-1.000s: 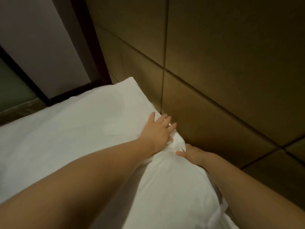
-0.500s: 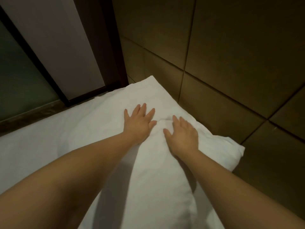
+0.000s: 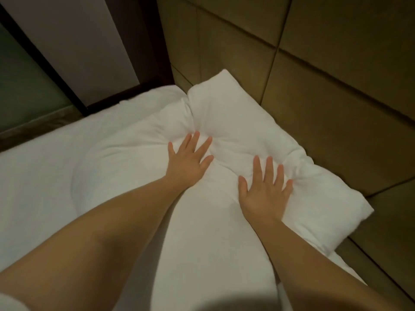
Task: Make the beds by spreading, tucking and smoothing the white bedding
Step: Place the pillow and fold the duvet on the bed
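Two hands pressing a white pillow

The left hand (image 3: 188, 163) and right hand (image 3: 265, 191) are lying flat, fingers spread, on the pillow (image 3: 235, 122), which is sitting on the bed (image 3: 45, 158) beside the brown wall (image 3: 325, 97).

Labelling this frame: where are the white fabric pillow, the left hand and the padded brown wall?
white fabric pillow (image 3: 242, 113), head view, bare upper part.
left hand (image 3: 187, 163), head view, back of hand.
padded brown wall (image 3: 336, 97), head view, panel above pillow.

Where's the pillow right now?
Head view, centre-right: the pillow lies on the bed against the padded wall, with the left hand and right hand pressed flat on it.
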A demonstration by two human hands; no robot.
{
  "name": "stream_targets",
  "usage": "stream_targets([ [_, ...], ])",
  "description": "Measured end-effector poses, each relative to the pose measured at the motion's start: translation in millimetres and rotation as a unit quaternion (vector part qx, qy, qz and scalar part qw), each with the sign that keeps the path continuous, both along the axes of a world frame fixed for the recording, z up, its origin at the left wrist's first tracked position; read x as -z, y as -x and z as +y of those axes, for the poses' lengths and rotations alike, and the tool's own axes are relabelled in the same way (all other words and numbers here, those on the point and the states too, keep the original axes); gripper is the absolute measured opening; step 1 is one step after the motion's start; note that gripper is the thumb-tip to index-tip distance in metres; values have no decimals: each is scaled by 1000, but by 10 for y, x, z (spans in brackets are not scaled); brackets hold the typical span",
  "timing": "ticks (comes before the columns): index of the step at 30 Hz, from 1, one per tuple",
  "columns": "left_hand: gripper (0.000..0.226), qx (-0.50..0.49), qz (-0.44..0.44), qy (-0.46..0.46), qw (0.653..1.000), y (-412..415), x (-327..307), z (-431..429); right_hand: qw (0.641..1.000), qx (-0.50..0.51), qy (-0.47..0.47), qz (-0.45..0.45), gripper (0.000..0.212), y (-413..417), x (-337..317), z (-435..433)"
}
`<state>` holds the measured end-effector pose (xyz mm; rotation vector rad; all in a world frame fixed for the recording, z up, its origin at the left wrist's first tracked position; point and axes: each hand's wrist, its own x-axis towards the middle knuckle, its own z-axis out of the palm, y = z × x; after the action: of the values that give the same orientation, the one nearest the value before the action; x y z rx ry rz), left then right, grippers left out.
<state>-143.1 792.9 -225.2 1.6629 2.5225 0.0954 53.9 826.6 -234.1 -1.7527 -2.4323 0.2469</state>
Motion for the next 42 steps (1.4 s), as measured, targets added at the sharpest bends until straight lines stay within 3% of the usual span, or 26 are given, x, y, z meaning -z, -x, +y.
stream_targets([
  [5, 54, 12, -7, 38, 999, 46, 158, 58, 1000, -7, 9, -8, 64, 29, 232, 14],
  [10, 55, -4, 6, 42, 999, -137, -107, -304, 998, -26, 50, -34, 66, -122, 36, -238],
  [20, 54, 1, -66, 65, 996, -1354, -734, -2097, 984, -34, 177, -17, 58, -676, -706, -2010],
  [26, 50, 25, -57, 83, 995, -1985, -1039, -3231, 982, -34, 180, -46, 64, -950, -1116, -3317],
  [33, 55, -10, 8, 31, 999, -1844, -1579, -4281, 993, -52, 106, -6, 60, -927, -1703, -4254],
  [38, 56, -74, 64, 19, 995, -1784, -1833, -4939, 993, -102, 56, 5, 59, -738, -2087, -4635],
  [42, 57, -161, 61, 33, 985, -1629, -1904, -5521, 982, -184, 49, 8, 59, -467, -2188, -4982],
])
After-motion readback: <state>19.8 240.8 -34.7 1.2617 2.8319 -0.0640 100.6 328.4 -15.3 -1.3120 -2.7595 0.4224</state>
